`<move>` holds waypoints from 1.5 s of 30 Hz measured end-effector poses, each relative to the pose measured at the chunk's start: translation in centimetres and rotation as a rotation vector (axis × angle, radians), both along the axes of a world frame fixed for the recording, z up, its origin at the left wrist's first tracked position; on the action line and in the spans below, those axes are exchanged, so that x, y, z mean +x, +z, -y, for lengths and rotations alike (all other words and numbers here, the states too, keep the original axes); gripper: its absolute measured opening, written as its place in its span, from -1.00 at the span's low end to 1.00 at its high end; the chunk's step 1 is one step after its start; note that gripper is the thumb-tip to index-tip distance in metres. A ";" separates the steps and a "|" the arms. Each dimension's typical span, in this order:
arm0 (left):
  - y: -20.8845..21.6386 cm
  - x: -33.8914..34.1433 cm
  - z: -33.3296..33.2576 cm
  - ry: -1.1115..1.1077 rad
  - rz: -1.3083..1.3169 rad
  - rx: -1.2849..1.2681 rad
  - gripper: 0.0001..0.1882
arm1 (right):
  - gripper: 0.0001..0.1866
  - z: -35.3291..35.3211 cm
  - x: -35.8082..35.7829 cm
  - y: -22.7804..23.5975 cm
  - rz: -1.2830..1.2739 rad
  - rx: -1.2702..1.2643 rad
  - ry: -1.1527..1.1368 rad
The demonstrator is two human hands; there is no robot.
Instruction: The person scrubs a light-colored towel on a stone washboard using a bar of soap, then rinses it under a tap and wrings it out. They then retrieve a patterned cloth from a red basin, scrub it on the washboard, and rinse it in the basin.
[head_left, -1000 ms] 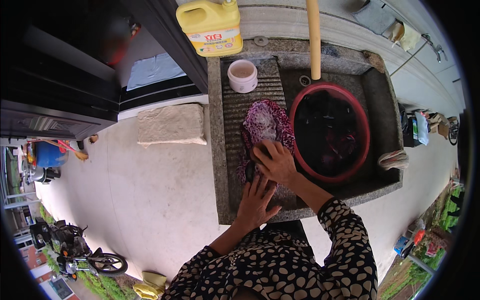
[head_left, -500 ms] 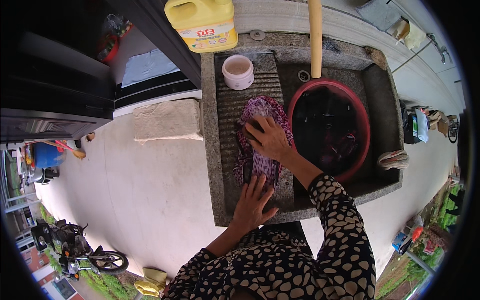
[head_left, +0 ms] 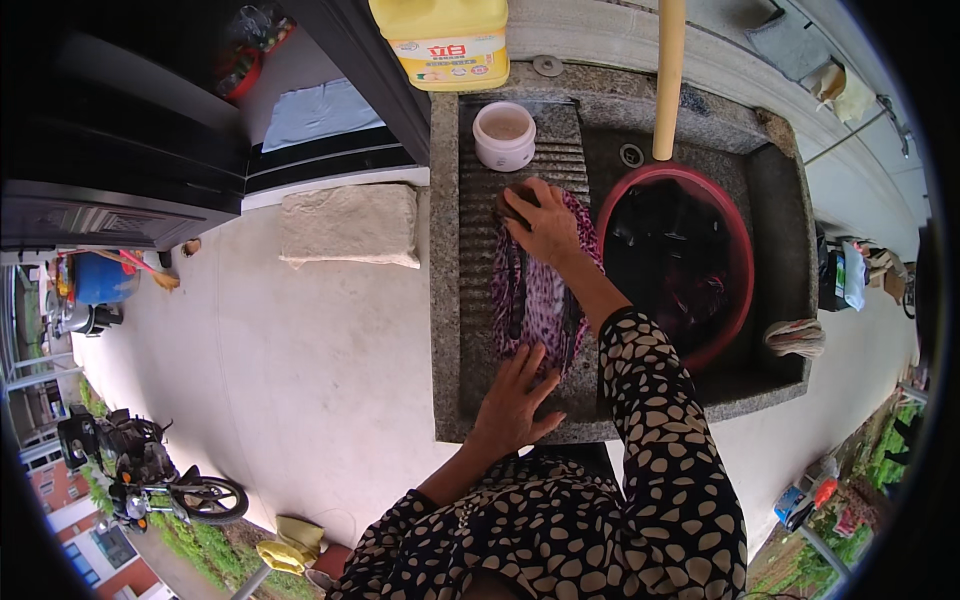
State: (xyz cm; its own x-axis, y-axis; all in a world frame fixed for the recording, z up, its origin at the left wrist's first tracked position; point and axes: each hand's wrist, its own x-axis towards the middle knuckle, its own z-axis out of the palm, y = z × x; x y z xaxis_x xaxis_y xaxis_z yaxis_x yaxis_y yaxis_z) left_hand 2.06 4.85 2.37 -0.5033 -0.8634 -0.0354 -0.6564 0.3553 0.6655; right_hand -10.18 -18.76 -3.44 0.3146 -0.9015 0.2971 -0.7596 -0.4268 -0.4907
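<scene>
A wet purple-and-pink leopard-patterned cloth point(head_left: 543, 290) lies stretched along the ridged washboard point(head_left: 478, 240) of a stone sink. My right hand point(head_left: 550, 228) grips a dark brown scrub brush point(head_left: 517, 203) at the cloth's far end; the fingers cover much of it. Flat on the near end of the cloth rests my left hand point(head_left: 508, 405), fingers spread. Beyond the right hand, a white tub point(head_left: 504, 150) of pale contents stands on the ridges. To the right, a red basin point(head_left: 745, 265) holds dark water with cloth partly showing in it.
A yellow jug point(head_left: 445, 50) stands behind the sink's far left corner. A tan pole point(head_left: 669, 90) reaches down to the basin's far rim. Bundled pale cord or cloth point(head_left: 795, 338) hangs over the sink's right edge point(head_left: 808, 290). A cloth-covered block point(head_left: 350, 225) lies left of the sink.
My right hand has moved the brush away from me to the far end of the cloth, which now lies straighter. My left hand stays on the near end. The whole view has shifted slightly.
</scene>
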 end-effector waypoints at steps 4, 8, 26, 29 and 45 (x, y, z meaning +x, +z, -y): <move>-0.1 0.5 0.0 0.013 -0.027 -0.021 -0.39 | -0.59 1.5 0.8 0.1 0.047 0.085 -0.106; -0.1 1.1 -0.1 0.027 -0.025 0.061 -0.41 | -0.58 -9.4 1.6 2.8 -0.002 -0.005 0.386; -3.3 1.6 0.5 0.167 -0.038 -0.146 -0.74 | -0.48 -12.1 0.6 3.4 0.022 0.068 0.408; -0.8 1.1 -1.7 0.181 -0.054 -0.157 -0.86 | -0.46 -13.6 0.7 3.6 -0.046 0.004 0.584; -0.7 0.0 -1.3 0.278 -0.038 -0.025 -0.87 | -0.52 -13.9 -2.2 3.0 -0.054 -0.084 0.558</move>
